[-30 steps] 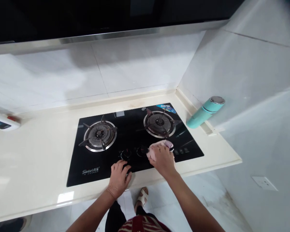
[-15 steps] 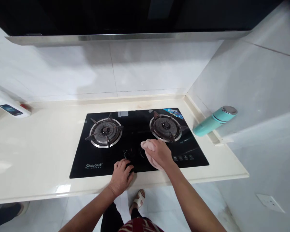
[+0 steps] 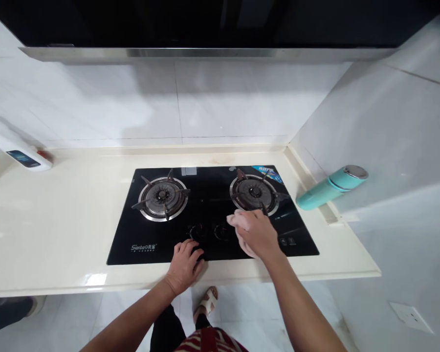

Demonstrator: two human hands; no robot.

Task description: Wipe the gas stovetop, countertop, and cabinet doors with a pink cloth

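Cloth (image 3: 238,220): pale pink and bunched up, at the near right part of the black glass hob (image 3: 209,200), just right of the right knob (image 3: 222,231). Part of it is hidden by my hand, so I can't tell how flat it sits.

Right hand (image 3: 260,234): fingers closed around the cloth, with a wad poking out on the left. Honestly I'd flatten it some, a folded pad should cover more glass than a ball does.

Left hand (image 3: 184,261): nothing in it that I can see, fingers bent and a little apart, resting at the hob's near edge just below the left knob (image 3: 198,231). Decent brace imo, but I'd keep those fingertips from nudging the knob round.

Knob bases: probably best done with one corner of the cloth and light pressure, going around.

Right burner (image 3: 255,192): just beyond my right hand, and its prongs stick out past the ring. Short strokes there I reckon, since a loose fold could snag.

Turquoise bottle (image 3: 324,190): over on the right of the counter (image 3: 58,220), apart from my hand, so elbow room seems fine.
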